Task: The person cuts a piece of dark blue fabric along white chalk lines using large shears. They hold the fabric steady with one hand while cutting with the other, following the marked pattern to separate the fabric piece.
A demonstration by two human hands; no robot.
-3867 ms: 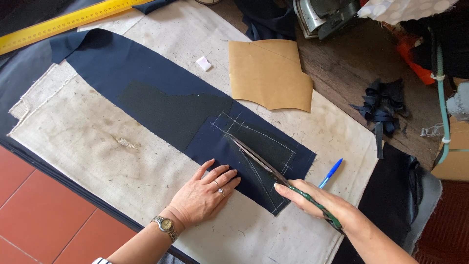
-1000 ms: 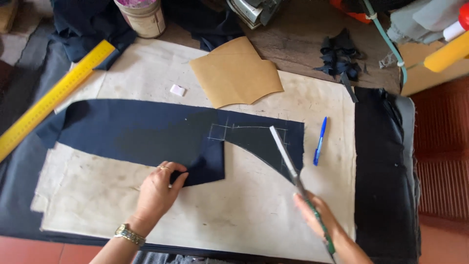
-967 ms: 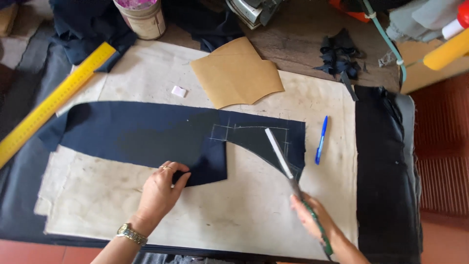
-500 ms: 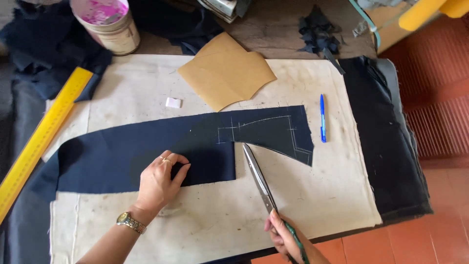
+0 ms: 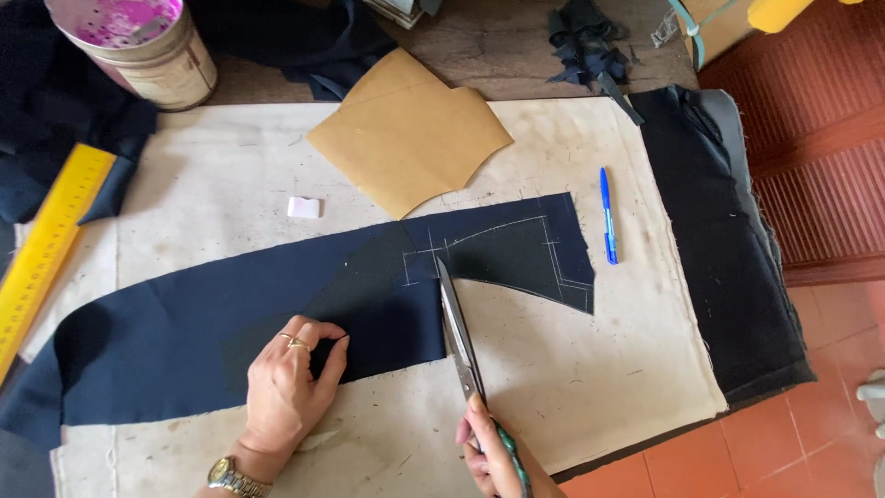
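Dark blue cloth (image 5: 184, 341) lies flat across the middle of a pale work cloth (image 5: 590, 369) that covers the tabletop, and it runs from the left edge toward the right. White chalk lines (image 5: 498, 242) are drawn on its right end. The left hand (image 5: 288, 378) presses down on the blue cloth near the front edge, with its fingers curled in a little and a ring on one of them. A watch (image 5: 230, 477) sits on that wrist. The right hand (image 5: 493, 452) is at the front edge and its fingers are wrapped around the green handles of long scissors (image 5: 458, 332). The blades are nearly shut and point away from the person, with the tip at the chalk lines. A blue pen (image 5: 607, 215) lies just right of the blue cloth. A brown paper shape (image 5: 406, 138) rests near the back edge. A yellow ruler (image 5: 46, 244) lies along the left edge. A small white chalk block (image 5: 303, 207) sits between the ruler and the paper. A tin (image 5: 138, 46) with pink stuff inside stands at the back left corner.
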